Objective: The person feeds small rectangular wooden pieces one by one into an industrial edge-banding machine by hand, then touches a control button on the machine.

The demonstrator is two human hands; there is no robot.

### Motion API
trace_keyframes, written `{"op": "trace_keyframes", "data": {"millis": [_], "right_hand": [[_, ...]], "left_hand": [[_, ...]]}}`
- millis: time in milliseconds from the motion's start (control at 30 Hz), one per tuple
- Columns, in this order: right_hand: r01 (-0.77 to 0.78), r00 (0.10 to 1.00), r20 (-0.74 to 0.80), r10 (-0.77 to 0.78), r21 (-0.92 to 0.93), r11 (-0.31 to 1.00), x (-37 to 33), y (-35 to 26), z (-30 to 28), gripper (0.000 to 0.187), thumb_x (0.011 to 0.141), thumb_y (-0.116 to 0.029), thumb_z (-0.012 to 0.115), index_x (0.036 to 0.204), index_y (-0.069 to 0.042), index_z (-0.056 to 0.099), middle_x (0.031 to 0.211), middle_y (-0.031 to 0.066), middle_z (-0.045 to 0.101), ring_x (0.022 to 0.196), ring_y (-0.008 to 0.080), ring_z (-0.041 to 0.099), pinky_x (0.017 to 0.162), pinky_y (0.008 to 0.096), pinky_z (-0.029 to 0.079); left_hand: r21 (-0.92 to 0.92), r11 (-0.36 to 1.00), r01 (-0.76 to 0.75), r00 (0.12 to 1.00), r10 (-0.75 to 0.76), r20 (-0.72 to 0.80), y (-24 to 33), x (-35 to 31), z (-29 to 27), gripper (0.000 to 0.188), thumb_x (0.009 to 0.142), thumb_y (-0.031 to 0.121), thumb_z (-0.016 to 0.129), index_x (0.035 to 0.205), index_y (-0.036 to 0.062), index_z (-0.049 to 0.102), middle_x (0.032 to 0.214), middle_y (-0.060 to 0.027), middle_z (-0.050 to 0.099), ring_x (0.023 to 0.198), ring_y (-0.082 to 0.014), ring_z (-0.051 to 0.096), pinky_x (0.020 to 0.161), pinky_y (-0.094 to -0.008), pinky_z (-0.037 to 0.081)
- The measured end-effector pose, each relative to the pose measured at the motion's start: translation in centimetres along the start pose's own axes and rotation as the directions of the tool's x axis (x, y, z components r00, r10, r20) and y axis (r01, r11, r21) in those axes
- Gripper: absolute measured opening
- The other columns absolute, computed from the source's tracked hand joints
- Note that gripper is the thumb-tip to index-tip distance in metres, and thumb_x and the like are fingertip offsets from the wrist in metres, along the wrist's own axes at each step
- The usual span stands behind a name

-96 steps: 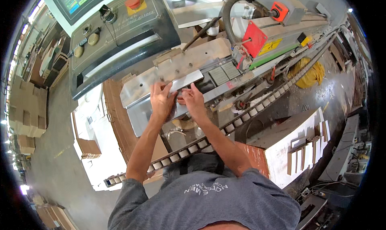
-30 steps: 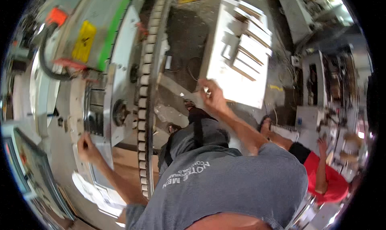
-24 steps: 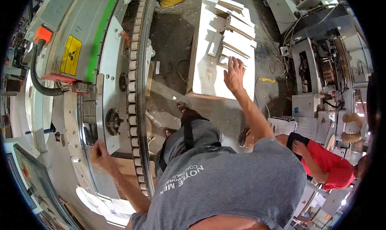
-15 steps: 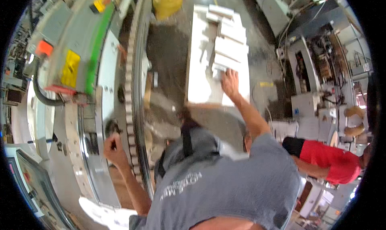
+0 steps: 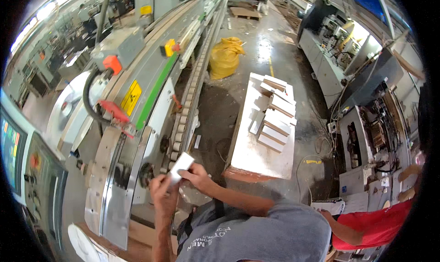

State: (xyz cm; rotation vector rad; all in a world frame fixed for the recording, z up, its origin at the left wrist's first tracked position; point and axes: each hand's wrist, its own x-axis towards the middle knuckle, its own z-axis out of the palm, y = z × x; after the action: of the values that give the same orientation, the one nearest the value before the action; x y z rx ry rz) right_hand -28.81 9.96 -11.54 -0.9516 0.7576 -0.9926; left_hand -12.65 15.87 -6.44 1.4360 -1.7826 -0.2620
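In front of my body, beside the machine's rail, a small white rectangular board piece (image 5: 183, 165) is held tilted between both hands. My left hand (image 5: 162, 188) grips its lower left end with bent fingers. My right hand (image 5: 198, 176) has thumb and fingers closed on its right edge. Several similar white board pieces (image 5: 275, 140) with brown edges lie overlapping in a row on a white-topped stack (image 5: 243, 152) to the right, apart from my hands.
A long machine with a green strip (image 5: 158, 90) and a segmented conveyor track (image 5: 183, 111) runs along the left, near a control panel (image 5: 39, 179). A yellow sack (image 5: 226, 58) stands ahead. Cables (image 5: 321, 145) trail on the floor at right. A person in red (image 5: 371, 225) is at lower right.
My right hand has moved from the row of white pieces leftward to my left hand, and a white board piece is now in both hands. The view has tilted upward.
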Motion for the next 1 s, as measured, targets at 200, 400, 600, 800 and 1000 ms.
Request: {"op": "trace_keyframes", "data": {"millis": [200,400,600,800,1000], "right_hand": [[-0.144,0.952,0.25,0.176,-0.144,0.979,4.0,4.1,9.1,0.031,0.094,-0.02,0.069,0.115,0.001,0.062,0.105,0.0061,0.067,0.089,0.0159,0.065,0.082,0.0306,0.056],[-0.255,0.934,0.278,0.223,0.085,0.963,2.7,6.2,17.6,0.018,0.094,-0.011,0.063,0.107,0.0,0.059,0.09,0.0041,0.063,0.081,0.011,0.062,0.067,0.0271,0.055],[0.663,0.733,0.679,-0.022,-0.708,0.242,8.0,10.7,20.5,0.022,0.09,-0.018,0.058,0.105,-0.003,0.062,0.106,0.0155,0.061,0.107,0.0341,0.056,0.097,0.0438,0.044],[0.021,0.891,0.443,0.104,-0.27,0.963,7.9,10.8,23.1,0.026,0.095,-0.012,0.051,0.114,0.005,0.051,0.09,0.0128,0.061,0.077,0.0187,0.066,0.064,0.0322,0.059],[0.103,0.936,0.353,0.012,-0.307,0.946,9.8,12.5,23.3,0.024,0.09,-0.006,0.055,0.108,0.009,0.049,0.097,0.0177,0.066,0.075,0.0231,0.069,0.061,0.0347,0.059]], "left_hand": [[0.33,0.92,0.213,0.963,-0.139,-0.232,-5.9,-4.3,-7.3,0.031,0.072,0.003,0.078,0.102,0.0037,0.07,0.101,-0.0145,0.065,0.092,-0.0357,0.06,0.08,-0.0428,0.05],[0.381,0.896,0.229,0.916,-0.066,-0.396,-13.1,-7.0,-11.7,0.023,0.073,0.005,0.08,0.093,0.0013,0.069,0.1,-0.0155,0.066,0.094,-0.0354,0.062,0.082,-0.0415,0.051],[0.61,0.768,0.196,0.897,0.111,-0.429,-19.6,-7.5,-11.4,0.021,0.079,0.009,0.074,0.097,0.0037,0.065,0.096,-0.0152,0.062,0.087,-0.037,0.06,0.08,-0.0468,0.052],[0.393,0.887,0.242,0.812,0.037,-0.583,-16.6,-9.1,-12.2,0.03,0.072,-0.004,0.076,0.1,0.0043,0.067,0.089,-0.014,0.058,0.083,-0.0359,0.056,0.07,-0.0469,0.045],[0.464,0.797,0.387,0.828,-0.079,-0.555,-20.4,-10.2,-12.6,0.022,0.071,0.002,0.08,0.089,0.0021,0.067,0.092,-0.0156,0.061,0.088,-0.0386,0.058,0.077,-0.0487,0.048]]}}
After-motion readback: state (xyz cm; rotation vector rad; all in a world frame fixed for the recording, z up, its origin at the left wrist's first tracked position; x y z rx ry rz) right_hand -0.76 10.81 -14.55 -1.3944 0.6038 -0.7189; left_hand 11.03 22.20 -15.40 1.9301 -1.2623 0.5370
